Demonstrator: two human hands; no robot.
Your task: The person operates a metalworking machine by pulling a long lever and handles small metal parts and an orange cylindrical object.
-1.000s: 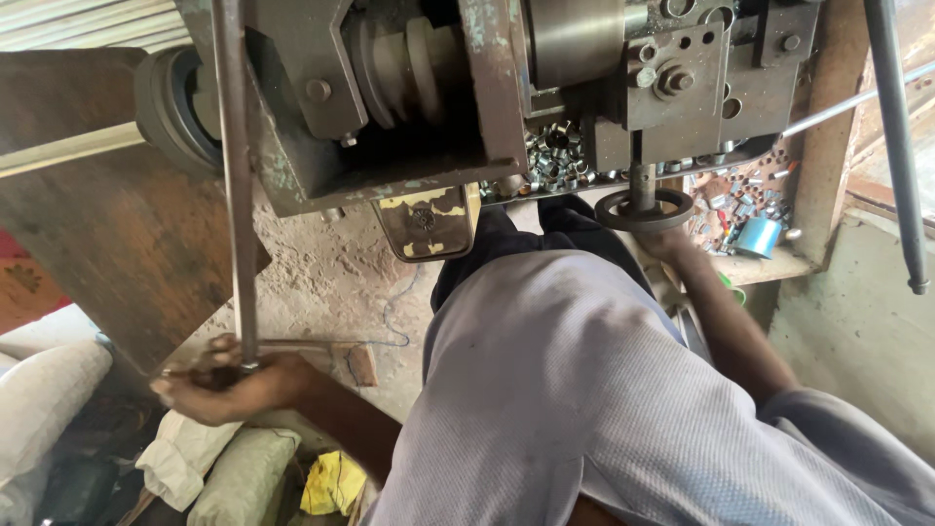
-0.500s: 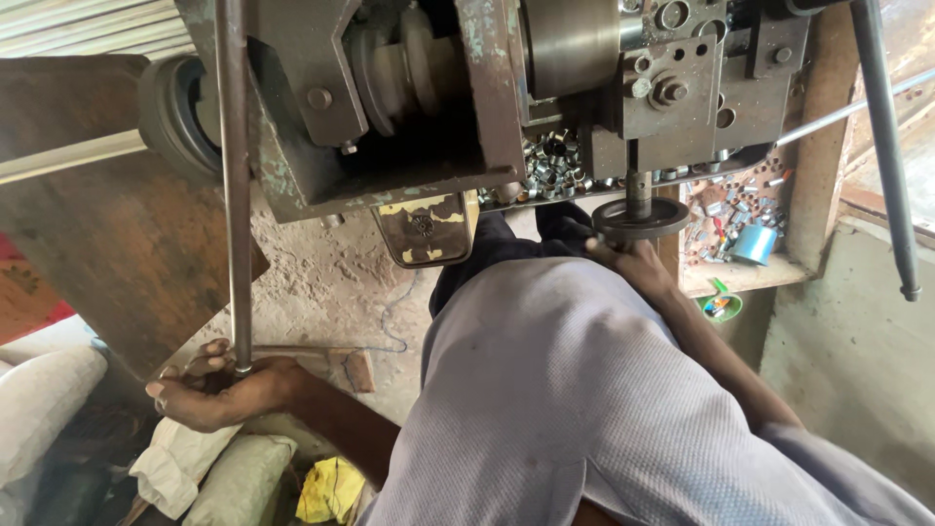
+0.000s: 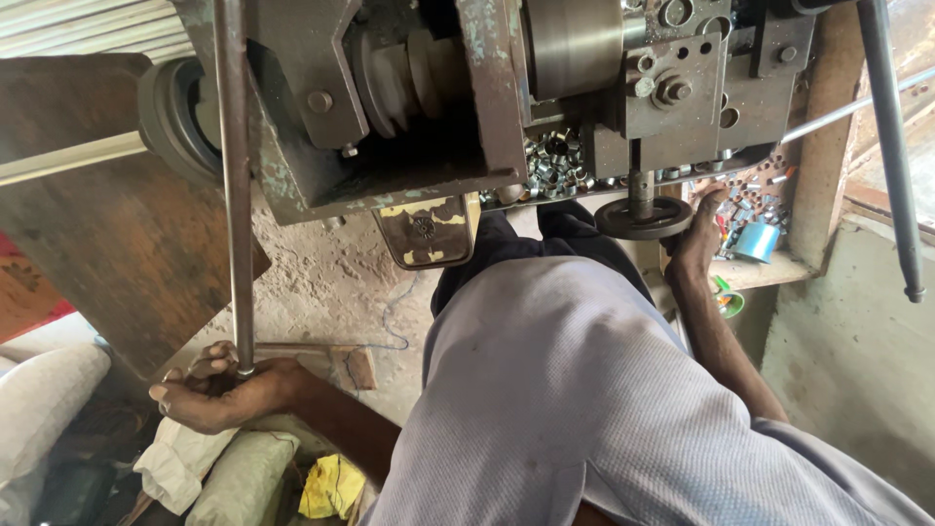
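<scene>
**Both hands on a worn metal machine**

Left hand [image 3: 219,390] is curled shut around the bottom end of a long, dull steel rod [image 3: 234,185], which rises straight up from the fist. Right hand [image 3: 696,244] rests its fingers against the rim of a small round dark handwheel [image 3: 643,218]; whether it truly grips, I cannot tell. Above the wheel: shiny small metal rings [image 3: 555,161], heaped. Below the left fist: crumpled cloth sacks [image 3: 209,468].

Single head view, looking steeply down, close above the machine [image 3: 467,107] and lap
</scene>
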